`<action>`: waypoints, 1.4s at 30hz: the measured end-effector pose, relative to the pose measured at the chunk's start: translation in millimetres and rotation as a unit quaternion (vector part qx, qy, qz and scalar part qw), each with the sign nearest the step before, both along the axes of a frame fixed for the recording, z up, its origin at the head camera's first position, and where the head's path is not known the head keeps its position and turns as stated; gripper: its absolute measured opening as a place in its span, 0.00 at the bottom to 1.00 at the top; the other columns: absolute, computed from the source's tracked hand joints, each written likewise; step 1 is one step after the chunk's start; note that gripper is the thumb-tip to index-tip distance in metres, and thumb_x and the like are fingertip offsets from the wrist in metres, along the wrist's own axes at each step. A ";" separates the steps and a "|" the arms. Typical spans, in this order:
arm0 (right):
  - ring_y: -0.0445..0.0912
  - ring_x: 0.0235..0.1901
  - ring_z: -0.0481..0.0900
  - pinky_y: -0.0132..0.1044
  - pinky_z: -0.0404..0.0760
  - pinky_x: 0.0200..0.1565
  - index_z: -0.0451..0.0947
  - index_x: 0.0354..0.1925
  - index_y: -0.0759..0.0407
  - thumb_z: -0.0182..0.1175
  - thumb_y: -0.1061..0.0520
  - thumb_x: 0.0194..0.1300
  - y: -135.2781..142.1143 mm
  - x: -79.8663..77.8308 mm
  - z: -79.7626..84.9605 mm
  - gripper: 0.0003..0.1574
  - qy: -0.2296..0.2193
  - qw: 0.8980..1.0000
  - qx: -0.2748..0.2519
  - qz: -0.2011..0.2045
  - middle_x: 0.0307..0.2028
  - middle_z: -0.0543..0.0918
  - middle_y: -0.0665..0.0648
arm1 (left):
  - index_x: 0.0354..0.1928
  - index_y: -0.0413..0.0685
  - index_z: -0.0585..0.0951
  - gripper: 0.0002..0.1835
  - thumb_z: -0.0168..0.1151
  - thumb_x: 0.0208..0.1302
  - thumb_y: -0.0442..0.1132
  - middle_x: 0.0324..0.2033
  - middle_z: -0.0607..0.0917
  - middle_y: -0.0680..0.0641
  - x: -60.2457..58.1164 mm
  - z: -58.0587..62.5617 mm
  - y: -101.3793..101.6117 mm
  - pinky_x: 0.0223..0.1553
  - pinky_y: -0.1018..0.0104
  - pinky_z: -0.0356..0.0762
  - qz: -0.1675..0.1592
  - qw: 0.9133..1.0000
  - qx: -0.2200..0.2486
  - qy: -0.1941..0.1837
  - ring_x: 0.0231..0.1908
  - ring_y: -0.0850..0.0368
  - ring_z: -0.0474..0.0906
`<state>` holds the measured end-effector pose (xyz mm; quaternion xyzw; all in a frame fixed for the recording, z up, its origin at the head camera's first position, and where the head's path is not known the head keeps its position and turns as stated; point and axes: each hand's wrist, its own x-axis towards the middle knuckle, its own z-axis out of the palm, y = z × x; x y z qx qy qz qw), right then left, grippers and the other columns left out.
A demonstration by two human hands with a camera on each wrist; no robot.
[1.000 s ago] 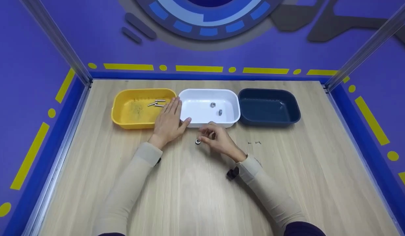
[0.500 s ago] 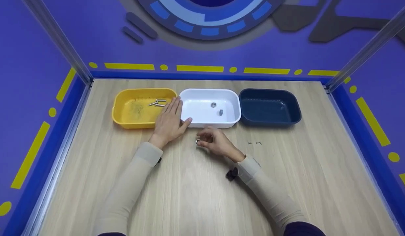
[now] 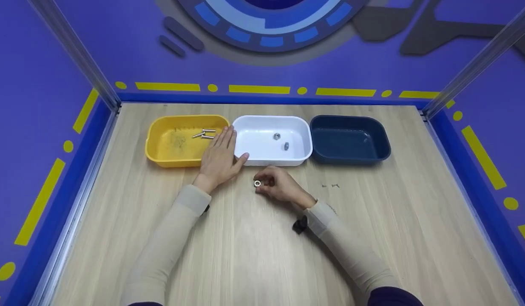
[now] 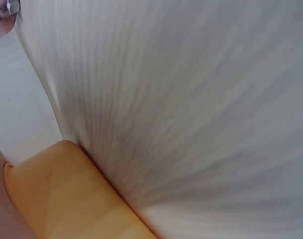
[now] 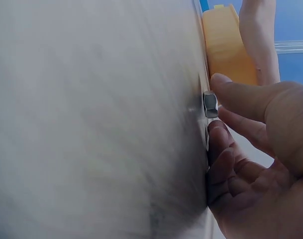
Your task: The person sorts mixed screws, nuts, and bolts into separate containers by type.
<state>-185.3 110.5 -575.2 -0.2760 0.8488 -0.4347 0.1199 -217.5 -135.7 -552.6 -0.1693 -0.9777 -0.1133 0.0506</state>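
Note:
My right hand (image 3: 283, 185) pinches a small silver nut (image 3: 257, 183) between thumb and fingers, low at the tabletop in front of the white bin (image 3: 253, 162). In the right wrist view, the nut (image 5: 211, 104) sits between the thumb (image 5: 241, 94) and the curled fingers. My left hand (image 3: 219, 160) lies with straight fingers across the adjoining rims of the yellow bin (image 3: 173, 163) and the white bin, its thumb at the white bin's front edge. Two more nuts (image 3: 276, 136) lie inside the white bin. Silver bolts (image 3: 208, 130) lie in the yellow bin, partly near the left fingertips.
A dark blue bin (image 3: 349, 159) stands right of the white one, completing a row near the back wall. Small dark marks (image 3: 335, 185) show on the wooden table (image 3: 253, 255) right of the right hand. Blue panels (image 3: 262, 72) enclose the back and sides.
My right hand's fingers have drawn down and closed about the nut, whose hole now shows more toward the head camera. The left hand stays in place.

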 end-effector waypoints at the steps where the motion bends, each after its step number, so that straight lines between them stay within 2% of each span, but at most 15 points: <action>1: 0.46 0.38 0.80 0.31 0.77 0.40 0.89 0.51 0.61 0.78 0.60 0.64 -0.1 -0.2 -0.2 0.18 0.001 1.000 0.002 0.001 0.42 0.86 0.58 | 0.84 0.35 0.51 0.49 0.36 0.81 0.69 0.85 0.51 0.37 0.2 -0.2 -0.1 0.87 0.55 0.35 0.000 1.000 0.000 0.001 0.86 0.44 0.44; 8: 0.46 0.38 0.79 0.31 0.76 0.40 0.90 0.52 0.59 0.78 0.61 0.63 -0.4 -1.3 -1.1 0.18 0.024 0.999 0.024 0.012 0.42 0.86 0.57 | 0.83 0.33 0.54 0.49 0.38 0.81 0.68 0.84 0.53 0.35 0.9 -1.2 -0.1 0.87 0.50 0.42 -0.002 1.000 0.002 0.016 0.85 0.41 0.48; 16: 0.44 0.37 0.78 0.30 0.75 0.39 0.91 0.52 0.58 0.78 0.61 0.63 -0.6 -2.3 -3.2 0.18 0.022 0.999 0.029 0.007 0.43 0.86 0.55 | 0.84 0.35 0.52 0.50 0.36 0.80 0.70 0.85 0.51 0.37 -0.3 -0.9 0.6 0.87 0.54 0.37 0.003 1.000 -0.005 0.005 0.86 0.43 0.45; 25: 0.43 0.37 0.77 0.30 0.75 0.39 0.92 0.47 0.57 0.78 0.61 0.63 -1.4 0.4 -3.9 0.13 0.015 1.000 0.026 -0.004 0.41 0.86 0.55 | 0.84 0.35 0.51 0.50 0.35 0.80 0.70 0.85 0.51 0.38 -0.2 -0.8 0.5 0.87 0.56 0.35 0.004 1.000 -0.006 -0.005 0.86 0.45 0.43; 35: 0.43 0.39 0.77 0.33 0.76 0.41 0.91 0.47 0.56 0.76 0.59 0.65 -2.5 0.8 1.1 0.11 0.007 1.000 0.024 0.000 0.40 0.84 0.53 | 0.84 0.35 0.52 0.49 0.36 0.81 0.69 0.85 0.52 0.37 -0.6 1.0 0.5 0.87 0.49 0.46 0.001 1.000 -0.007 0.009 0.86 0.43 0.45; 42: 0.44 0.42 0.78 0.33 0.77 0.44 0.90 0.48 0.57 0.75 0.59 0.68 -4.0 3.3 6.8 0.11 0.009 1.000 0.012 0.011 0.43 0.84 0.53 | 0.84 0.34 0.53 0.49 0.36 0.81 0.69 0.85 0.52 0.36 -0.4 -0.8 0.2 0.87 0.52 0.38 -0.002 1.000 0.000 0.007 0.86 0.43 0.45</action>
